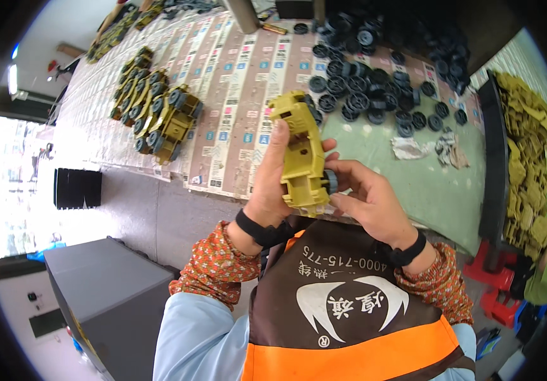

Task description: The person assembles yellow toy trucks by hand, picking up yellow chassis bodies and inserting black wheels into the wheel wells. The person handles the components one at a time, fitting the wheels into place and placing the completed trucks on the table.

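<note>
My left hand [266, 181] grips an olive-yellow plastic toy car body [305, 159], its thumb along the left side and fingertips showing past the right. The body is held lengthwise above the table's front edge, its hollowed side facing up. At its lower right sits a black toy wheel [331, 181], with the thumb and fingers of my right hand [375, 200] closed around it. Another dark wheel [315, 113] shows at the upper right of the body. Whether wheels are on its left side is hidden by my left hand.
Many loose black wheels [356, 89] lie heaped at the back right, beside crumpled scraps [410, 148] on a green mat [375, 149]. Wheeled toy cars [175, 124] stand in rows at left. A dark crate [499, 159] of yellow parts is far right. A grey box [108, 279] stands lower left.
</note>
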Motion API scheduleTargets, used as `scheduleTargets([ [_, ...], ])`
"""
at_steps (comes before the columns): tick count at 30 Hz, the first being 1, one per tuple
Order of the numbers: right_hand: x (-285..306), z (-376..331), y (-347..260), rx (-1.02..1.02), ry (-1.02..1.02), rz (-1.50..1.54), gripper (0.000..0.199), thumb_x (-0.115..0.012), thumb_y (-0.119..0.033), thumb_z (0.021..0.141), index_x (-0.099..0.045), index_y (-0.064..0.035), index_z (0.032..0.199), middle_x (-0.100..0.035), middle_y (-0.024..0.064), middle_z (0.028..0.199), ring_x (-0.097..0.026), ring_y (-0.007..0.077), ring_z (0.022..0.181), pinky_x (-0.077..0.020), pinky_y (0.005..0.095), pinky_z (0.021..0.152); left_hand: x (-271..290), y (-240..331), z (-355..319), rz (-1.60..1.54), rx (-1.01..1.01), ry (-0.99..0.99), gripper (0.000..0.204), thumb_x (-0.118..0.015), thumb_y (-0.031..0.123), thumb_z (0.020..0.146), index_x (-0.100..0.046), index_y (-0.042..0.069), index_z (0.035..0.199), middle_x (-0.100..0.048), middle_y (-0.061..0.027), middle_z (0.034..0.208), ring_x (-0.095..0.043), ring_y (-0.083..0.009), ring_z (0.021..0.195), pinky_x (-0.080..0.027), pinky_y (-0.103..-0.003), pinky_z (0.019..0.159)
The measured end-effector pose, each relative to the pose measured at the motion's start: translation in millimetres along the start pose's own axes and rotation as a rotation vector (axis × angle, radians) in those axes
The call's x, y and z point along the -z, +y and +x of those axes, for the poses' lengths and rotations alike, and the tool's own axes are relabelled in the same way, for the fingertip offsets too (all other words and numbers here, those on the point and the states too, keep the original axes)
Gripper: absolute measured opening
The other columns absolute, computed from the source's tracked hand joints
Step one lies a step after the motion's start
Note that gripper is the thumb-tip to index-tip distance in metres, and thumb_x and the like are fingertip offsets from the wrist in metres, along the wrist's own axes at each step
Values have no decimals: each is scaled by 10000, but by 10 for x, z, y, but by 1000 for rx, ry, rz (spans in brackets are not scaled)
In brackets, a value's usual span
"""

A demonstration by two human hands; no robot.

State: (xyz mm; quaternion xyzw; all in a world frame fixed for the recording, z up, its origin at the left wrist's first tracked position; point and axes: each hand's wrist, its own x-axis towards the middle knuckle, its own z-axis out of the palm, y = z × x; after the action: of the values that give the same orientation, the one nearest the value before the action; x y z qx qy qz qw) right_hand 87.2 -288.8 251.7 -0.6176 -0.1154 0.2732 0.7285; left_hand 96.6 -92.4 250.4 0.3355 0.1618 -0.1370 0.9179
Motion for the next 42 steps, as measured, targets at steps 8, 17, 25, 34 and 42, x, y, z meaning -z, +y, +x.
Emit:
scheduleTargets([
  [8,90,85,13,-28,-58,197,457,-632,48,978,-542,19,1425,-641,81,1251,-637,130,1069,-624,338,908,-7,69,-58,115,-147,-16,571,-540,584,1054,-406,167,1419,-660,-180,1114,-715,-275,971,-658,-426,752],
  [17,-51,-35,-35,70,-21,-322,532,-579,5,986,-491,22,1511,-621,112,1355,-640,183,1117,-548,327,993,-72,1,-119,288,-414,31,513,-561,469,1082,-452,108,1429,-677,-145,1160,-738,-234,903,-632,-332,713],
  [25,-422,-245,-169,70,-79,114,828,-567,-111,739,-419,119,1521,-615,200,1360,-619,296,1244,-463,414,1101,-9,-143,-140,255,-677,-117,649,-675,141,1034,-328,131,1581,-433,-31,1342,-567,-127,1140,-515,-286,964],
  [34,-470,-189,-217,-68,-264,-137,787,-571,-119,717,-474,110,1463,-627,195,1307,-643,278,1181,-483,405,1072,152,-236,-281,385,-687,-67,618,-671,291,1049,-348,86,1534,-514,-62,1276,-528,-123,1165,-464,-284,996],
  [42,-214,-10,-643,275,-112,-655,675,-607,-85,861,-488,-56,1524,-592,111,1322,-579,189,1172,-485,336,979,308,104,-604,615,-149,-231,601,-727,387,996,-481,-7,1377,-633,-98,1144,-601,-166,1078,-507,-328,930],
])
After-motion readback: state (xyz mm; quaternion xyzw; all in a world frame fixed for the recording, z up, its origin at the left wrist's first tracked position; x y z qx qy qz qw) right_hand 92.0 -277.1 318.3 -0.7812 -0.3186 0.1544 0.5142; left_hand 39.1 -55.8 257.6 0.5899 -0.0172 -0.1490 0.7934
